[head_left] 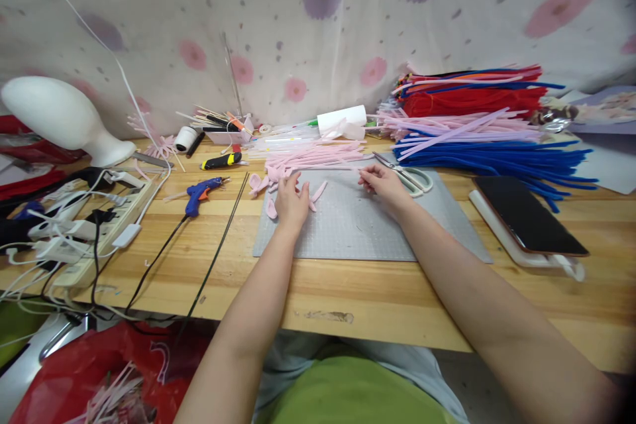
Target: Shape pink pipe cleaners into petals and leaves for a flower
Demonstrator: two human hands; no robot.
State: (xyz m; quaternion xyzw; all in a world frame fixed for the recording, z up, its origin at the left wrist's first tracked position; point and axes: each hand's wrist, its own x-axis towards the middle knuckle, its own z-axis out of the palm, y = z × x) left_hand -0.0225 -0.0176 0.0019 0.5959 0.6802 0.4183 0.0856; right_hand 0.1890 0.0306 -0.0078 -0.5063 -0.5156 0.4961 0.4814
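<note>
My left hand [292, 203] rests above the left part of the grey cutting mat [348, 232], its thumb and fingers apart. Around it lie pink looped pipe-cleaner pieces [271, 207] and a short pink strip [318, 195], partly hidden by the hand. My right hand [383, 184] is over the mat with its fingertips pinched at the end of a thin pink pipe cleaner [328, 167]. Beside that hand, scissors [420, 180] with pale green handles lie partly covered. Behind both hands is a bundle of pink pipe cleaners [318, 155].
Blue [497, 154] and red pipe cleaners [472, 101] are piled at the back right. A phone [531, 212] lies at the right. A blue glue gun [201, 195], yellow-black cutter [221, 161], power strip [109, 232] and white foam head [54, 112] occupy the left.
</note>
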